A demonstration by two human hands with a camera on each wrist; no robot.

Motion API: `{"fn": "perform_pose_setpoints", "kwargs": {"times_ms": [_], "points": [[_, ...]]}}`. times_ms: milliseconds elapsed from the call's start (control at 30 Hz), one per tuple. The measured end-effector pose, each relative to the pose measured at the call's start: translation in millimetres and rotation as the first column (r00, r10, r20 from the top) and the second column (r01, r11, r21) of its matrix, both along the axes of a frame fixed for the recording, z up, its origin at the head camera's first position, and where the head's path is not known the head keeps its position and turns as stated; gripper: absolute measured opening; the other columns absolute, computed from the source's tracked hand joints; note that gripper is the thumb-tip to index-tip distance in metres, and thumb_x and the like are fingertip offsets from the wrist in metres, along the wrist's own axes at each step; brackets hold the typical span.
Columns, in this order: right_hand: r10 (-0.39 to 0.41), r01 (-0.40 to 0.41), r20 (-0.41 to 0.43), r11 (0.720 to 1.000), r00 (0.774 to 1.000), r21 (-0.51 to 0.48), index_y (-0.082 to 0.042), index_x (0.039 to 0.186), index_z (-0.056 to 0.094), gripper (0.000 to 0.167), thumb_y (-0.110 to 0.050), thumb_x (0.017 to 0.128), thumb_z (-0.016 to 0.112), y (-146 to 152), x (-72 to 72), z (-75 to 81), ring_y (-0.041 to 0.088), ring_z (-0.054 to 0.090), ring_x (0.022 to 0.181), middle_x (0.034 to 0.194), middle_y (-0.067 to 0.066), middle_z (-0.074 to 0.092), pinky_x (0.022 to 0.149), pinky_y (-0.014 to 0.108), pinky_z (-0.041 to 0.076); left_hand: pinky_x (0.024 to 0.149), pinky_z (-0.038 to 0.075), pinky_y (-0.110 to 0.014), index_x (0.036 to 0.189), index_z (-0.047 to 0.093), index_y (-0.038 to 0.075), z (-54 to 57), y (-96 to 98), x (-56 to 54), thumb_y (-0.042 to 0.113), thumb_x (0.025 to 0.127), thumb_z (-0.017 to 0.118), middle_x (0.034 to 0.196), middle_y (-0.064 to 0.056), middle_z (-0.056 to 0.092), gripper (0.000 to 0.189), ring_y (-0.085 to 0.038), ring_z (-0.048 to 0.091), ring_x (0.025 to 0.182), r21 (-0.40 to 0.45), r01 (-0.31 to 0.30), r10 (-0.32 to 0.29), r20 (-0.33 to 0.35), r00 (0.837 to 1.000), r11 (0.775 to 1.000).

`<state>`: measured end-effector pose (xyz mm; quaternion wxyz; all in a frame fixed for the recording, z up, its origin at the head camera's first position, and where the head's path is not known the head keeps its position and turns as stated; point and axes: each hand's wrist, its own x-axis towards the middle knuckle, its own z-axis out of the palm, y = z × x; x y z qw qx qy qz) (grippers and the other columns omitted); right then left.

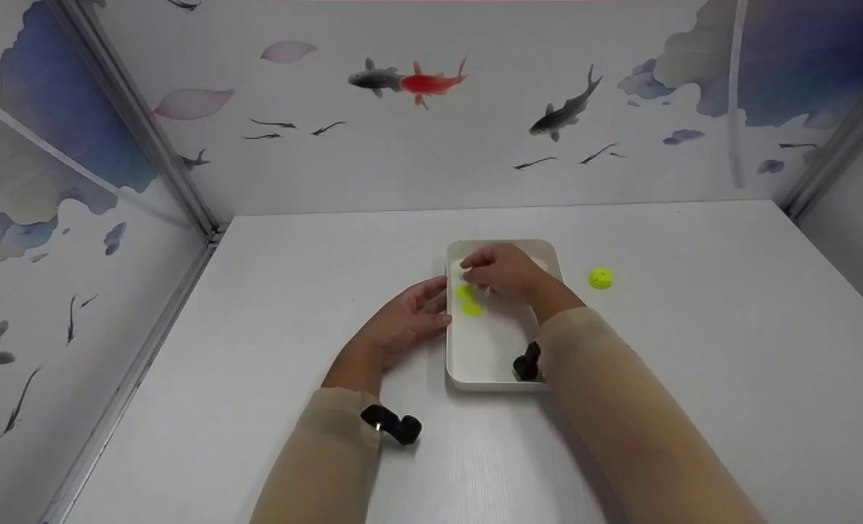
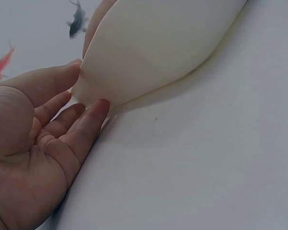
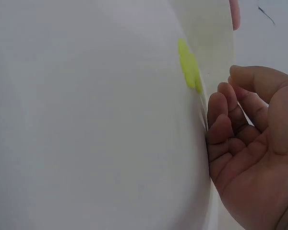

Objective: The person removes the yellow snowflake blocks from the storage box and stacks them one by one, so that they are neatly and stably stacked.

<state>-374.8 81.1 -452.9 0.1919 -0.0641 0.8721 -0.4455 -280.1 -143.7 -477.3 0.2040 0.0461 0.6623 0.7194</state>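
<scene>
A shallow white tray [image 1: 500, 364] lies on the table. My left hand [image 1: 408, 324] is at its left side, thumb and fingertips touching the outer wall [image 2: 153, 45] with the fingers gently bent. My right hand [image 1: 506, 271] reaches over the tray near its far left part. Its fingers are loosely curled, the thumb close to the fingertips, and nothing shows between them in the right wrist view. Just nearer than those fingertips, a flat, lobed, bright yellow piece [image 1: 468, 300] lies inside by the left wall. It also shows as a yellow strip [image 3: 189, 66] against the wall.
A round yellow lump [image 1: 600, 277] with a creased surface sits on the white table [image 1: 693, 349], right of the tray. Black wrist cameras sit by both sleeves, the left one [image 1: 395, 424] low over the table. Walls with fish pictures enclose the back and sides.
</scene>
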Motion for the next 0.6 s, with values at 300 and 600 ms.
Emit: {"fn": "perform_pose_setpoints", "kwargs": {"times_ms": [300,600], "points": [[0.063,-0.062,-0.011,0.996,0.998,0.068,-0.026,0.125,0.076,0.029,-0.017,0.097,0.073,0.8,1.6,0.2,0.024,0.062,0.113,0.125,0.0,0.071,0.098,0.036,0.054,0.124,0.045,-0.037,0.161,0.047,0.024,0.3,-1.2,1.0,0.005,0.094,0.079,0.17,0.007,0.045,0.076,-0.014,0.043,0.158,-0.036,-0.003,0.003,-0.004,1.0,0.999],[0.096,-0.097,0.014,0.991,0.995,0.094,-0.034,0.124,0.076,0.044,-0.004,0.093,0.069,3.6,3.8,2.3,0.026,0.059,0.123,0.133,-0.005,0.069,0.108,0.042,0.052,0.122,0.047,-0.037,0.16,0.048,0.025,-1.4,-0.3,-0.4,0.003,0.094,0.078,0.17,0.005,0.045,0.075,-0.015,0.045,0.157,-0.025,-0.004,0.004,-0.005,1.0,1.0]]}}
